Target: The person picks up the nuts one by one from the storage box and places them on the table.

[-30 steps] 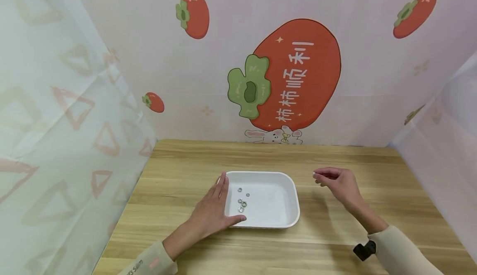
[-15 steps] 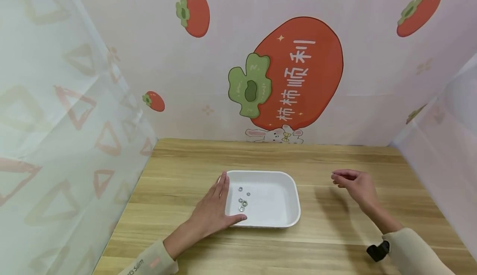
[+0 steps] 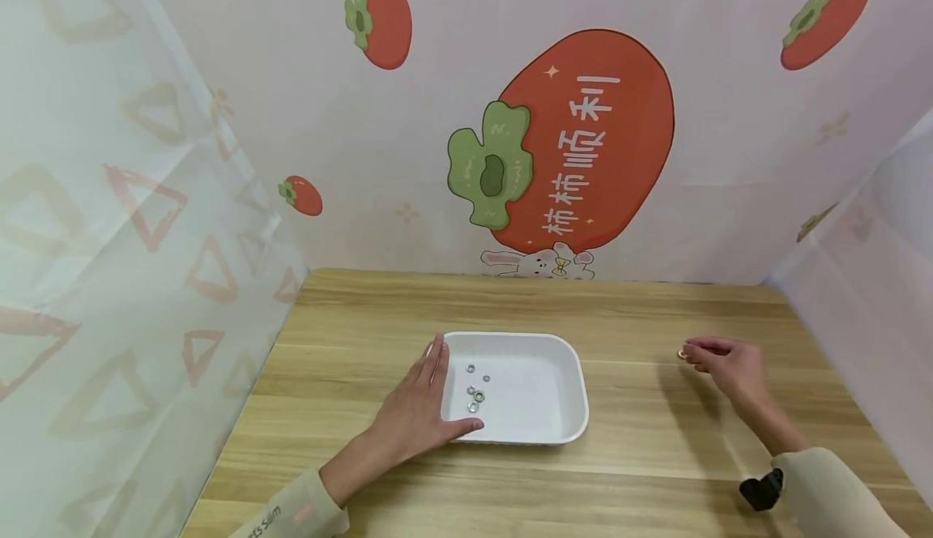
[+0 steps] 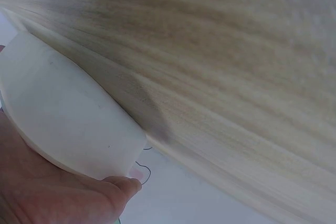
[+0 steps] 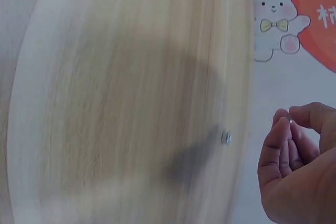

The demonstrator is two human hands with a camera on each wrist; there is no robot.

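My left hand (image 3: 411, 400) rests on the left end of the white tray (image 3: 579, 392), fingers straight along the rim and thumb stretched over the front edge. The left wrist view shows the tray's outer wall (image 4: 68, 114) beside that hand. Several small metal nuts (image 3: 479, 397) lie in the tray's left half. Right of the tray, my right hand (image 3: 729, 364) hangs low over the table and pinches a tiny shiny metal piece (image 5: 291, 121), mostly hidden, between thumb and fingertips. A small metal nut (image 5: 226, 137) lies on the wood near those fingertips.
The wooden table (image 3: 619, 481) reaches back to a cloth wall printed with persimmons and a rabbit (image 3: 539, 262). Another patterned cloth (image 3: 168, 279) closes off the left side. A black device (image 3: 761, 491) sits at my right wrist.
My right hand has moved rightward, away from the tray, and slightly lower, still pinching the small piece. A small nut now shows by its fingertips. My left hand and the tray have stayed put.
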